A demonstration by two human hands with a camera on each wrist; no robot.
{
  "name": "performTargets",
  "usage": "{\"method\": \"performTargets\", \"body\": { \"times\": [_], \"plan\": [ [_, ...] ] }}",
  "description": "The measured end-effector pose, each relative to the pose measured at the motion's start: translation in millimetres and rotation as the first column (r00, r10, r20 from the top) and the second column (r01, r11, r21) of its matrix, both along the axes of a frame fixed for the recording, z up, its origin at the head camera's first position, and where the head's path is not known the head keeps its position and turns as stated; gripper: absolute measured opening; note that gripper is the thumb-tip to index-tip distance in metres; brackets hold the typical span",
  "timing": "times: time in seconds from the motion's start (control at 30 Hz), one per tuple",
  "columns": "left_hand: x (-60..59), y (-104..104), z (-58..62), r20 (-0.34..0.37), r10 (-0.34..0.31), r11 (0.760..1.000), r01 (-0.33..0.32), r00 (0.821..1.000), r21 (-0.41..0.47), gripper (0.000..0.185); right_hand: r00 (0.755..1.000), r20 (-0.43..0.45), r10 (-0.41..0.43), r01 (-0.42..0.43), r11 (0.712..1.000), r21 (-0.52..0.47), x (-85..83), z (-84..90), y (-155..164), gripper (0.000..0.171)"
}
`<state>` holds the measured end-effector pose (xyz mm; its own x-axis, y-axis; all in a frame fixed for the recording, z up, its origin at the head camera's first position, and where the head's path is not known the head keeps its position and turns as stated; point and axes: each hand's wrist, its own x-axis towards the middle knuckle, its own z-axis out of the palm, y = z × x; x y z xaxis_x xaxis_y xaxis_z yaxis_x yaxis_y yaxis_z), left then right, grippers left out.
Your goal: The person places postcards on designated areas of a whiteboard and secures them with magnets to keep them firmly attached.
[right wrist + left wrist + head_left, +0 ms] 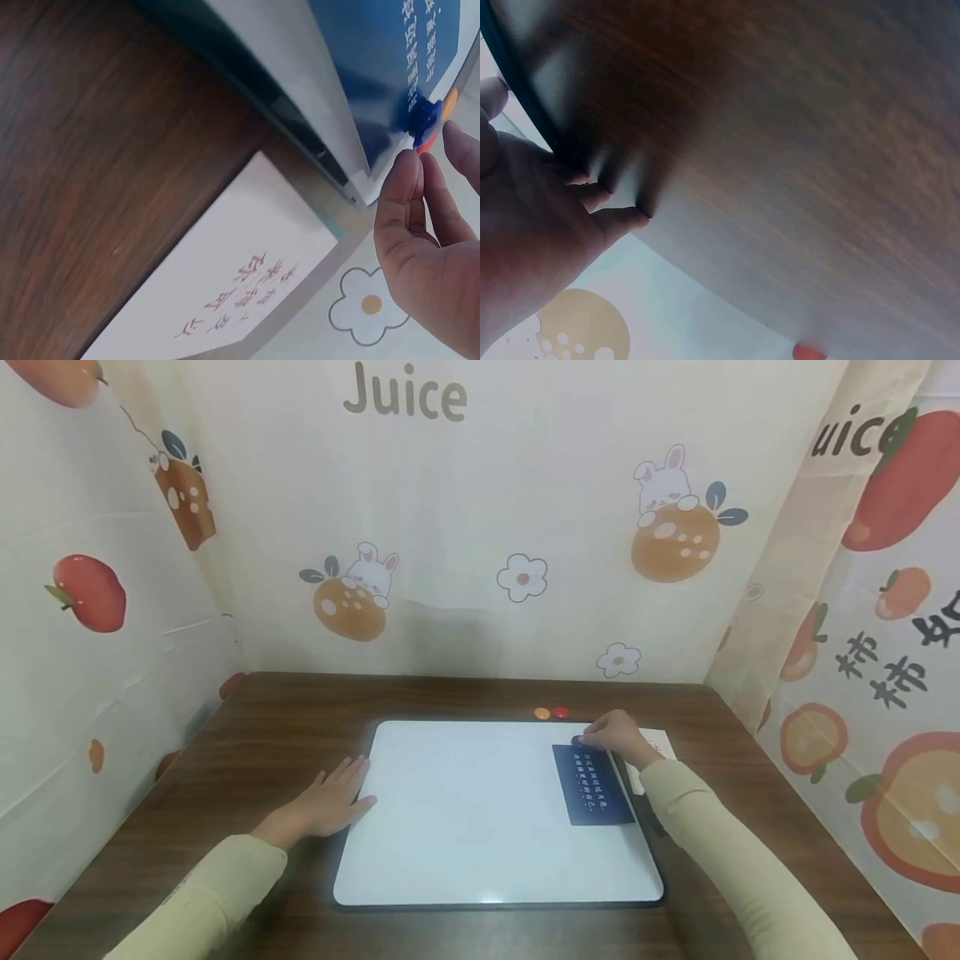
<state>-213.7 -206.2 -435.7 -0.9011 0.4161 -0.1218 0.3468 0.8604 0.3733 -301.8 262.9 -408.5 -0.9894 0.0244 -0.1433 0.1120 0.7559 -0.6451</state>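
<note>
A dark blue round magnet (pixel 425 118) sits near the top edge of a blue card (pixel 592 789) printed with white characters. The card lies on the right part of a whiteboard (pixel 450 818). My right hand (pixel 617 737) is at the board's upper right corner. In the right wrist view, its thumb and fingertips are right by the magnet, parted, with a gap between them. At the board's left edge rests my left hand (pixel 330 797), fingers extended. Its thumb lies over the white surface, while other fingertips (pixel 634 217) reach past the dark rim onto the wooden table.
Behind the board's top edge, an orange magnet (pixel 542 713) and a red magnet (pixel 560 712) lie on the table (pixel 420 693). A white card (pixel 225 255) with reddish characters lies right of the board, partly under the right forearm. Printed cloth (pixel 450 527) encloses the table's back and sides.
</note>
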Motion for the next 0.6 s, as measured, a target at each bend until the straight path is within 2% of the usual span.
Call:
{"method": "performTargets", "body": {
  "times": [0.1, 0.2, 0.43, 0.6],
  "plan": [
    [-2.1, -2, -5.7, -0.013, -0.002, 1.000, 0.002, 1.000, -0.008, 0.076, 1.000, -0.016, 0.002, -0.002, 1.000, -0.004, 2.4, 1.6, 6, 0.033],
    [-3.1, -2, -5.8, -0.015, -0.005, 1.000, 0.005, 1.000, -0.011, 0.076, 1.000, -0.027, -0.002, 0.001, 1.000, -0.009, 5.0, 4.3, 12, 0.034],
    [1.9, 4, 4.8, 0.006, 0.000, 1.000, 0.000, 1.000, 0.000, 0.071, 1.000, -0.022, -0.019, 0.018, 1.000, -0.023, 16.5, 9.7, 25, 0.037],
    [4.3, 6, 5.7, -0.004, 0.003, 1.000, -0.003, 1.000, -0.019, 0.071, 0.997, -0.024, -0.068, 0.068, 0.997, -0.021, 21.4, 8.2, 35, 0.036]
  ]
}}
